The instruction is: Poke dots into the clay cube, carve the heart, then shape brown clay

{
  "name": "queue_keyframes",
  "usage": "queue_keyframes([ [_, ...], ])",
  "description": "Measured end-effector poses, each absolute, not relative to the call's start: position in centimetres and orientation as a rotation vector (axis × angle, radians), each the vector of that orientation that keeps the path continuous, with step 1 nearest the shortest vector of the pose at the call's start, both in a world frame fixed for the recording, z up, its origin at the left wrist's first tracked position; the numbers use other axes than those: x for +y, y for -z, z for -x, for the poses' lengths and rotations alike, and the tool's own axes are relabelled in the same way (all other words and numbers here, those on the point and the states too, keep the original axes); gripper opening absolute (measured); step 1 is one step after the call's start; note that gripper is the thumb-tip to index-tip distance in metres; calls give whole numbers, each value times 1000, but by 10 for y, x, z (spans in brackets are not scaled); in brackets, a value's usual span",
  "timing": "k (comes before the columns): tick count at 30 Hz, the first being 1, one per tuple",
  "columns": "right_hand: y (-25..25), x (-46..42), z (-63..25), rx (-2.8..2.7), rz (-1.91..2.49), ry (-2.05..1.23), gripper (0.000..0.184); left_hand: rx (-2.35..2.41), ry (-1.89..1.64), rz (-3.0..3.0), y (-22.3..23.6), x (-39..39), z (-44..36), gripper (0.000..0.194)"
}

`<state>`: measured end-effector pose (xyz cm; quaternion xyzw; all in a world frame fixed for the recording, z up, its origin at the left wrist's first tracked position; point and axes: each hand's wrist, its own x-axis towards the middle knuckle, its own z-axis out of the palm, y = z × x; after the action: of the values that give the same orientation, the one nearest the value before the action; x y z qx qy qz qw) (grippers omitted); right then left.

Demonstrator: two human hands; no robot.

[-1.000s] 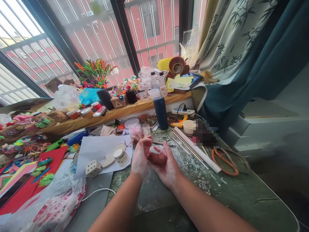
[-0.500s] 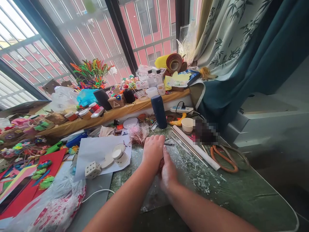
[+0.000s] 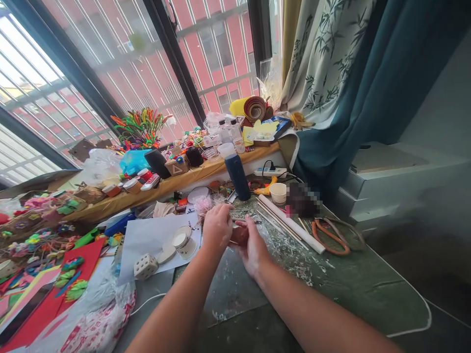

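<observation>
Between my hands is a reddish-brown lump of clay (image 3: 240, 235), partly hidden by fingers. My right hand (image 3: 253, 247) cups it from the right and below, thumb up along its side. On the other side my left hand (image 3: 217, 226) curls its fingers against the lump. Both hands hover over a clear plastic sheet (image 3: 235, 287) on the green tabletop. A thin dark tool (image 3: 254, 222) lies just behind the hands. Beside my left hand sits a pinkish clear plastic bag (image 3: 203, 205).
A white roller (image 3: 294, 225) and thin sticks lie to the right, near a paper cup (image 3: 278, 193) and an orange-handled tool (image 3: 334, 242). A dark blue bottle (image 3: 237, 177) stands behind. Left, white paper (image 3: 142, 235) bears a dotted clay die (image 3: 145, 266) and a small white jar (image 3: 184, 243).
My hands have parted from being pressed together, the left shifting left, so the brown clay between them now shows. The camera view has tilted slightly.
</observation>
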<state>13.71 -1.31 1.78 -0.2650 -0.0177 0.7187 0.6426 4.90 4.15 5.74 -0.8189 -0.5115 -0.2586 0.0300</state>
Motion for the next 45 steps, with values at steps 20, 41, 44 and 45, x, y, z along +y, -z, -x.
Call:
queue_keyframes([
  [20,-10,-15,-136,-44,550,-1623,38,-1727,965,2786,-59,10,-79,18],
  [41,0,-23,-129,-285,1010,-1542,41,-1595,3256,1815,-29,23,-99,47],
  [44,-2,-20,-131,-323,1061,-1531,40,-1568,3135,1893,-34,21,-101,39],
  [45,-4,-20,-130,-304,1020,-1563,42,-1574,3116,1934,-37,22,-98,38],
])
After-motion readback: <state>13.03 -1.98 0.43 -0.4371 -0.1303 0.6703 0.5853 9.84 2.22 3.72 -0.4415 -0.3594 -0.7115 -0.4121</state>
